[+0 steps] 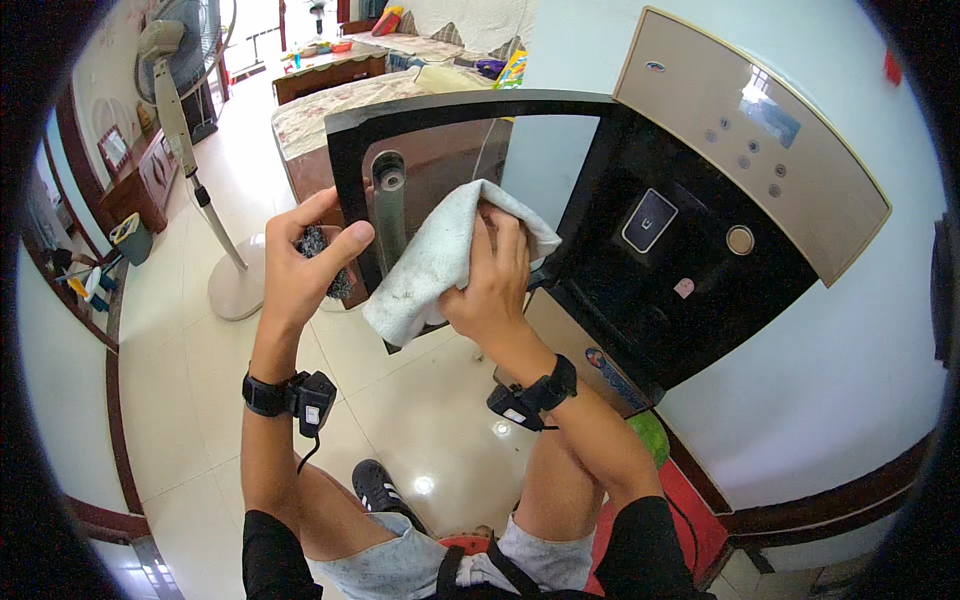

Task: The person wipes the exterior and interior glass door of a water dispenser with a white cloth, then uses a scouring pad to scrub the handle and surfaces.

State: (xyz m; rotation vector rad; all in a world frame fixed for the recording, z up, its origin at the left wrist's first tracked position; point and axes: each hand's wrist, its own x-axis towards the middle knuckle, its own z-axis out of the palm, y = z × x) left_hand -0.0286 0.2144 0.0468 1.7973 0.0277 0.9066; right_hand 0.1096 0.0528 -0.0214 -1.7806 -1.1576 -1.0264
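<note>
My right hand [490, 275] grips a white cloth [425, 250] with grey smudges, pressed to the glass of an open black-framed door [345, 150]. This door belongs to a water dispenser [630, 270] with a dark recess and a beige control panel [750, 130]. At the door's outer edge, my left hand [300, 265] is curled around a dark, fuzzy scouring pad [338, 280], partly hidden by the fingers. The left thumb and fingertips lie beside the door frame; whether they grip it I cannot tell. A dark band with a small box sits on each wrist.
A floor fan [185, 130] stands on tiles at the left. Behind the door are a cloth-covered piece of furniture [300, 125] and a low wooden table [330, 75]. A red mat [690, 500] lies at the lower right, with a round green object [650, 437] near it.
</note>
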